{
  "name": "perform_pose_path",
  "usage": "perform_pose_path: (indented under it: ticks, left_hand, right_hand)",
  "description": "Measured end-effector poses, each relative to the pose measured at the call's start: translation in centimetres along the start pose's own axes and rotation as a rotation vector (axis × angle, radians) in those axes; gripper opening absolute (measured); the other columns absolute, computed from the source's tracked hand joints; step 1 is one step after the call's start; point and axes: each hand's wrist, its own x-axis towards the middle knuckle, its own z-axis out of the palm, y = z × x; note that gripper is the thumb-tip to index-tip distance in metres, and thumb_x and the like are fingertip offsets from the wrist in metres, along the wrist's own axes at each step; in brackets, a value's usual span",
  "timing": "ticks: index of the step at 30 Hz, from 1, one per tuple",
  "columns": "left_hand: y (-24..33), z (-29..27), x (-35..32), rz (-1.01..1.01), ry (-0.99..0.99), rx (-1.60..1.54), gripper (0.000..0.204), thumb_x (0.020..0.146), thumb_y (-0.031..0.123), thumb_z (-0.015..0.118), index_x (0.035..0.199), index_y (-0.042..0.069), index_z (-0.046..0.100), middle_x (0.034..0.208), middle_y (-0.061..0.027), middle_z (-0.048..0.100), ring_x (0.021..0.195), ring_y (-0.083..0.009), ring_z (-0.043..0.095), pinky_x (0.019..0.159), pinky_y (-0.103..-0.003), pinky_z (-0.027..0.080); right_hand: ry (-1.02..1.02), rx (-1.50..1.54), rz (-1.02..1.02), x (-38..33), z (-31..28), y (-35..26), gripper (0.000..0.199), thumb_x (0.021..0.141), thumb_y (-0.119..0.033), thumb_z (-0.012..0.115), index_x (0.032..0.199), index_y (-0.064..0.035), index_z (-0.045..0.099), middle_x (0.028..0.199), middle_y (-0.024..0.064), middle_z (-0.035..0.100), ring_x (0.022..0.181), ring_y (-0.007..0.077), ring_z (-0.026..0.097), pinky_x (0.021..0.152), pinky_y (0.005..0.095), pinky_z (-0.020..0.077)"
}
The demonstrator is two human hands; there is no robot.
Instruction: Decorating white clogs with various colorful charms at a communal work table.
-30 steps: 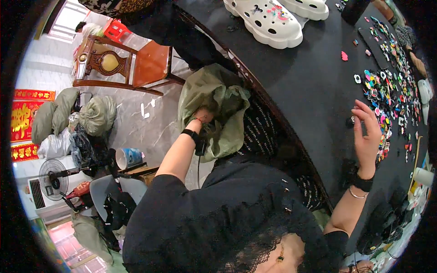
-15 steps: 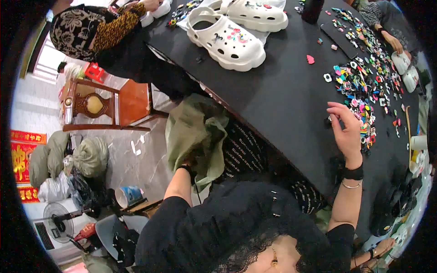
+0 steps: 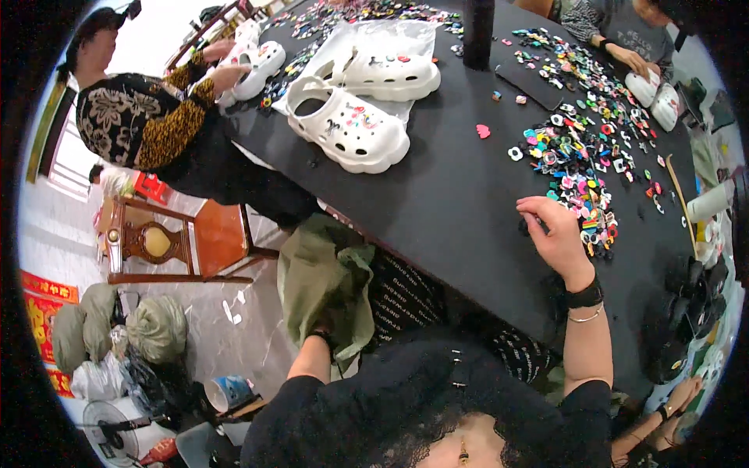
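Note:
My right hand [image 3: 558, 238] is over the black tabletop, beside a heap of colourful shoe charms [image 3: 589, 203]. Its fingers are curled toward the thumb. A small dark thing shows at the fingertips, too unclear to name. My left hand [image 3: 324, 327] reaches into an olive-green woven sack [image 3: 316, 269] beside the table edge, and its fingers are hidden there. Farther off on the table stands a white clog [image 3: 347, 129] with charms on its upper. Its mate, another white clog [image 3: 386, 74], is behind it on a clear plastic bag [image 3: 406, 35].
A person [image 3: 133, 117] at the far left handles white clogs [image 3: 253, 70]. Someone at the far right touches another white pair [image 3: 644, 87]. A dark upright cylinder [image 3: 477, 35] and a flat black slab [image 3: 529, 86] are on the table. A wooden chair [image 3: 222, 234] stands left.
My view has tilted up, so the table and clogs sit lower and farther left. My left hand stays in the sack, and my right hand keeps nearly the same place beside the charms.

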Motion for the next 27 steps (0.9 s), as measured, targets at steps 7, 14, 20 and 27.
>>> perform_pose_path:
  ticks: [7,14,20,27]
  left_hand:
    - [2.0,-0.4,2.2,-0.001,0.062,0.079,0.040,0.091,0.019,0.048,0.125,0.001,0.059,0.127,-0.0226,0.058,0.109,-0.0385,0.057,0.092,-0.048,0.045]
    - [1.5,-0.2,2.2,-0.101,-0.015,0.111,0.039,0.091,0.017,0.048,0.125,0.001,0.059,0.127,-0.0226,0.057,0.109,-0.0391,0.057,0.091,-0.048,0.044]
    - [-3.5,-2.9,-7.2,-0.210,-0.016,0.296,0.035,0.093,0.021,0.049,0.119,0.000,0.060,0.124,-0.0230,0.058,0.107,-0.0443,0.055,0.095,-0.052,0.041]
    - [4.4,-41.8,1.5,-0.305,-0.212,-0.733,0.027,0.090,0.023,0.055,0.085,-0.003,0.061,0.075,-0.0219,0.061,0.072,-0.0357,0.060,0.068,-0.043,0.047]
  right_hand:
    - [0.034,-0.001,-0.022,-0.8,0.0,0.4,0.015,0.085,0.001,0.061,0.099,0.0003,0.064,0.096,0.0161,0.067,0.088,0.0325,0.066,0.077,0.0379,0.0537]
    - [-0.002,-0.024,-0.006,-0.7,0.1,-0.1,0.013,0.086,0.000,0.061,0.098,-0.0002,0.064,0.095,0.0160,0.067,0.087,0.0322,0.066,0.075,0.0385,0.0536]
    - [-0.026,0.108,-0.060,0.6,0.5,-0.1,0.013,0.086,0.002,0.062,0.099,0.0004,0.064,0.096,0.0157,0.067,0.086,0.0305,0.067,0.074,0.0349,0.0530]
    - [-0.056,0.017,0.010,-0.5,0.2,-0.2,0.013,0.087,0.002,0.060,0.100,0.0013,0.064,0.096,0.0160,0.067,0.086,0.0309,0.067,0.075,0.0350,0.0528]
